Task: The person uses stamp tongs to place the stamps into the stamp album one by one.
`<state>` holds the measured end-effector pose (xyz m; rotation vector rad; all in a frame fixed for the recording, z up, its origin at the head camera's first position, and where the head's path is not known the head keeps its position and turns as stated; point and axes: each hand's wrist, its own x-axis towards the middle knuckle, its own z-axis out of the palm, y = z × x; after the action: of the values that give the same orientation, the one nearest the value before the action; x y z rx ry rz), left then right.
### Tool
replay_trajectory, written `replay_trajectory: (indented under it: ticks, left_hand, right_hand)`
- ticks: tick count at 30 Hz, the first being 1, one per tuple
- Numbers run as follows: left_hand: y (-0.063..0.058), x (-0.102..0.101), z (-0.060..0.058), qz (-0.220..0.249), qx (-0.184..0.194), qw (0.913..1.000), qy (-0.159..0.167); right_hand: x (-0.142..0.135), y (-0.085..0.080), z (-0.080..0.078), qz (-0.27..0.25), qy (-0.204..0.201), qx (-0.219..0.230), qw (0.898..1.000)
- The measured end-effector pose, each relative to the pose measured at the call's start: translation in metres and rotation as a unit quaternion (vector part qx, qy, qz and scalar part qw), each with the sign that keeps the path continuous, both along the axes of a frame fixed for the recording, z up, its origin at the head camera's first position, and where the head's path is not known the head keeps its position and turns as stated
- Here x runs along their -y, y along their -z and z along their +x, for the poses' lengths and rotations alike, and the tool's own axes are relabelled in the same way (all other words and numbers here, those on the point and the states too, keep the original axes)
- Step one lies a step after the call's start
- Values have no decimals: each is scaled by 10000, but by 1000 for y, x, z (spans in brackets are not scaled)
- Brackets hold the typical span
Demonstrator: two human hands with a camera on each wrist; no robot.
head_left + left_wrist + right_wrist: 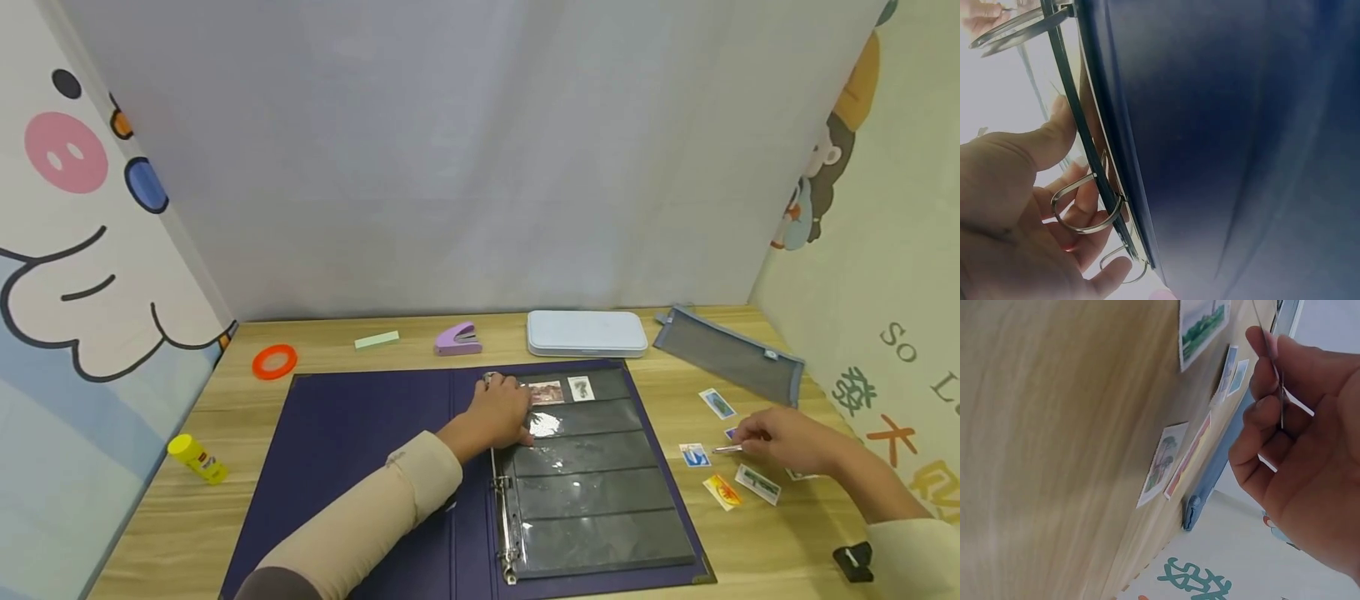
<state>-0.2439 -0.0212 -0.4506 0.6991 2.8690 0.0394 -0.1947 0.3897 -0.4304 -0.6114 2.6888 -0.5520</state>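
A dark blue ring binder (360, 442) lies spread on the table, with a black pocket page (592, 492) on its right side. Two stamps, a brown one (545, 392) and a paler one (581, 388), sit in the top pocket. My left hand (498, 414) rests at the page's upper left, fingers loosely spread beside the metal rings (1088, 206). To the right of the binder, my right hand (787, 440) pinches metal tweezers (727, 449), their tips near a blue stamp (694, 455). Loose around them are an orange-yellow stamp (722, 492) and green stamps (758, 484).
Along the back stand a red tape roll (274, 362), a pale green strip (377, 340), a purple stapler (458, 339), a white case (587, 333) and a grey mesh pouch (727, 354). A yellow glue stick (197, 459) lies left; a small black object (853, 562) lies front right.
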Motion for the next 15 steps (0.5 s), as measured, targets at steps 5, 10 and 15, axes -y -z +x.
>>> replay_trajectory:
  ticks: [5, 10, 15]
  left_hand:
    - [0, -2, -2, 0, 89, 9999, -93]
    - [-1, -3, -2, -43, 103, 9998, -151]
    - [-1, -5, -2, -60, 101, 9998, -149]
  right_hand:
    - [5, 8, -2, -56, -238, -283, 9993]
    - [12, 13, -4, -183, -276, -377, 9987]
    - [12, 11, -4, -236, -151, -245, 9993]
